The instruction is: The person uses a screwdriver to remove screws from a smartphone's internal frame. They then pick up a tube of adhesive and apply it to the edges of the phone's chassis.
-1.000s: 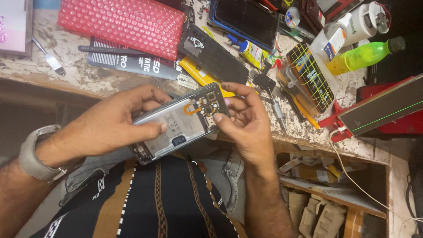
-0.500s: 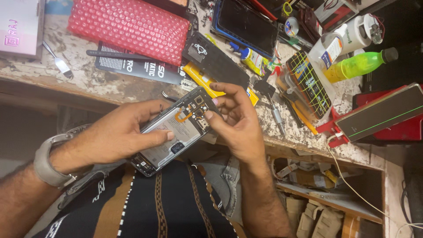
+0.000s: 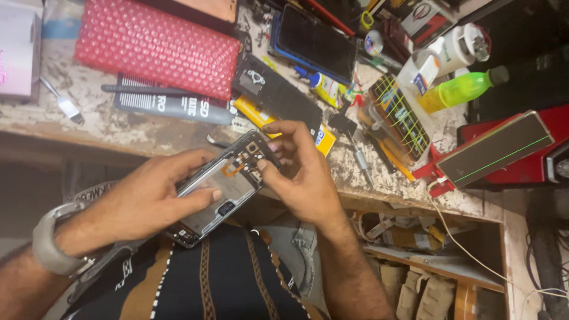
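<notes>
Since the earlier frame, the right hand [image 3: 302, 175] has crept to the phone's [image 3: 222, 186] upper end, fingertips pinching there. Left hand [image 3: 148, 198] clamps its middle. Phone's long axis runs 8 to 2 o'clock, above the lap, before a cluttered, chipped workbench [image 3: 118, 127].

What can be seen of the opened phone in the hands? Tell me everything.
The opened phone has its back cover off, baring a silvery metal plate, a dark frame, an orange flex strip and small dark parts at its upper end. It is held tilted above the lap, just before the workbench edge. The left hand grips its middle; the right hand pinches its upper end.
</notes>
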